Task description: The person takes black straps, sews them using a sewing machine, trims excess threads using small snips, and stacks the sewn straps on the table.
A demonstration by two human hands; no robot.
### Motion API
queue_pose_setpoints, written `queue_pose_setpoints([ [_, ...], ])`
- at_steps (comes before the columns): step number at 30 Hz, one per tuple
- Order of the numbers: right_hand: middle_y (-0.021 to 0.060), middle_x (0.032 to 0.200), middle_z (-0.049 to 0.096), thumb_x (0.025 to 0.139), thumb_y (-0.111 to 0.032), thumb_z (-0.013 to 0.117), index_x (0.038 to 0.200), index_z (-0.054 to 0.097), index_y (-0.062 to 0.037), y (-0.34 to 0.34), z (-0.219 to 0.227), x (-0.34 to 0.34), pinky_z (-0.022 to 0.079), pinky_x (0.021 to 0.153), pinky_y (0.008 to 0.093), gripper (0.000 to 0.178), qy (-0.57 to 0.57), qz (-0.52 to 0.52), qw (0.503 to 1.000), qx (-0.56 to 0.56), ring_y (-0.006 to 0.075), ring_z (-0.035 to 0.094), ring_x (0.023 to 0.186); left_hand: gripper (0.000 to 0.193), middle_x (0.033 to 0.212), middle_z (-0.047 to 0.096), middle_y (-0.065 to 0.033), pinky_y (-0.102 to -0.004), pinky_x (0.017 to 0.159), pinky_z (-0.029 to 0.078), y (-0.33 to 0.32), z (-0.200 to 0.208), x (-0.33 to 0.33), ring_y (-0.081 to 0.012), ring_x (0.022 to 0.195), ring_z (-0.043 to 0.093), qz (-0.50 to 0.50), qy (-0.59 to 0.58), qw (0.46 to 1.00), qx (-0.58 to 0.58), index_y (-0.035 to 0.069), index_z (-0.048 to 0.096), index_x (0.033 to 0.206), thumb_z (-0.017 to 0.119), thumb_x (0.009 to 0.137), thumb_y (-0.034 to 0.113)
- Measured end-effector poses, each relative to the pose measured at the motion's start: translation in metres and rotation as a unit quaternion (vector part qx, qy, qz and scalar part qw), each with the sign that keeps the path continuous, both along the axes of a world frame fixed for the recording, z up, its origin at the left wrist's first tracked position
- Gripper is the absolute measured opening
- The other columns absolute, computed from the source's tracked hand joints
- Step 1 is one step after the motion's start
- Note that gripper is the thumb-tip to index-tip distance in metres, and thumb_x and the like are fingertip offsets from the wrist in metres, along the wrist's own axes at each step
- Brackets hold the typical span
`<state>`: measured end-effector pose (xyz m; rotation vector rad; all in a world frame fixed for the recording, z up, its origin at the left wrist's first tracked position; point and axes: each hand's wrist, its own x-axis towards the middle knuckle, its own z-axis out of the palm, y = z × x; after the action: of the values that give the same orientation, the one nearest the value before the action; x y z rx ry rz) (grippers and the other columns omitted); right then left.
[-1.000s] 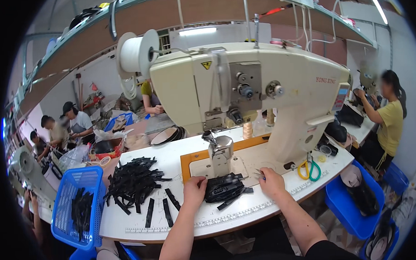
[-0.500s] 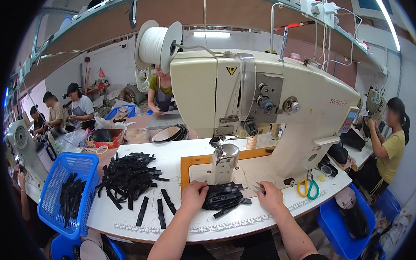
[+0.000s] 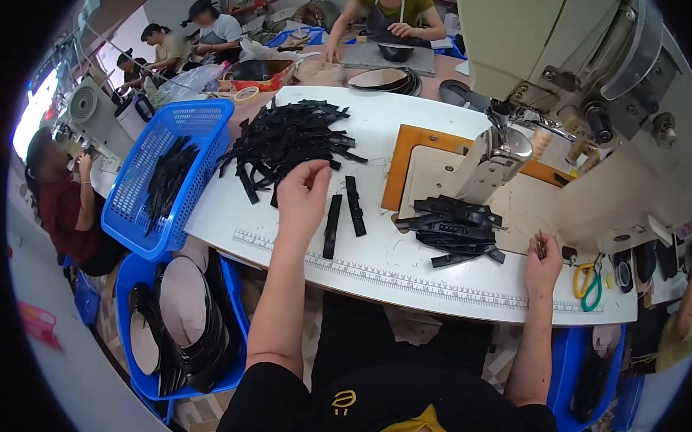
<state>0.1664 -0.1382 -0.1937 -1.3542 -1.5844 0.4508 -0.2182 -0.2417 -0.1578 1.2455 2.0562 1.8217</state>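
My left hand (image 3: pixel 303 193) hovers at the near edge of a heap of black strips (image 3: pixel 290 134), its thumb and fingertips pressed together. Whether a strip is between them is hidden. Two single black strips (image 3: pixel 333 226) lie just right of that hand. At the right, my right hand (image 3: pixel 543 264) is closed around small thread snips, whose pointed metal tip (image 3: pixel 541 236) sticks up past the fingers. Between my hands a stack of black strips (image 3: pixel 457 229) rests in front of the sewing machine's post (image 3: pixel 496 161); neither hand touches it.
A blue basket (image 3: pixel 165 176) with more strips stands left. Scissors with yellow and green handles (image 3: pixel 590 284) lie by the machine (image 3: pixel 620 199). A ruler scale (image 3: pixel 409 282) runs along the table's front edge. A blue bin (image 3: pixel 238 296) of shoe parts sits below left. Co-workers sit around.
The view has swung left and down. My left hand has left the strip stack and moved left to the heap. My right hand has drawn away from the stack to the right with the snips.
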Motion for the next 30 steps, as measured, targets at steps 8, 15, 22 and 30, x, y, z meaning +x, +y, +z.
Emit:
queue_pose_setpoints([
  [8, 0.0068, 0.074, 0.059, 0.078, -0.001, 0.060, 0.088, 0.057, 0.0001, 0.017, 0.005, 0.009, 0.044, 0.062, 0.0232, 0.011, -0.021, 0.035, 0.999, 0.015, 0.0107, 0.054, 0.066, 0.052, 0.087, 0.063, -0.0143, -0.0373, 0.077, 0.046, 0.037, 0.005, 0.030, -0.0291, 0.090, 0.057, -0.085, 0.259, 0.927, -0.257, 0.003, 0.049, 0.122, 0.064, 0.074, 0.015],
  [15, 0.0089, 0.073, 0.059, 0.077, 0.000, 0.060, 0.087, 0.057, 0.0007, 0.034, 0.015, 0.014, 0.044, 0.061, 0.0239, 0.010, -0.016, 0.060, 0.997, 0.048, 0.0134, 0.054, 0.064, 0.052, 0.098, 0.057, -0.0170, -0.0342, 0.082, 0.045, 0.067, 0.006, 0.033, -0.0284, 0.093, 0.058, -0.066, 0.273, 0.913, -0.295, 0.005, 0.048, 0.124, 0.062, 0.074, 0.012],
  [22, 0.0028, 0.074, 0.057, 0.081, -0.001, 0.059, 0.087, 0.056, 0.0018, 0.015, 0.038, 0.008, 0.042, 0.063, 0.0208, 0.008, -0.027, 0.082, 0.995, 0.040, 0.0068, 0.049, 0.068, 0.048, 0.100, 0.059, -0.0162, -0.0358, 0.083, 0.045, 0.055, 0.032, 0.022, -0.0288, 0.095, 0.057, -0.084, 0.265, 0.905, -0.322, 0.004, 0.052, 0.120, 0.056, 0.072, 0.007],
  [30, 0.0082, 0.077, 0.055, 0.076, 0.004, 0.060, 0.086, 0.056, 0.0015, -0.037, 0.054, -0.019, 0.043, 0.059, 0.0226, 0.011, 0.053, 0.063, 0.995, 0.055, 0.0136, 0.054, 0.067, 0.027, 0.080, 0.062, -0.0105, -0.0298, 0.068, 0.048, 0.006, 0.077, 0.013, -0.0206, 0.076, 0.061, -0.203, 0.054, 0.960, -0.187, -0.002, 0.059, 0.103, 0.055, 0.078, 0.006],
])
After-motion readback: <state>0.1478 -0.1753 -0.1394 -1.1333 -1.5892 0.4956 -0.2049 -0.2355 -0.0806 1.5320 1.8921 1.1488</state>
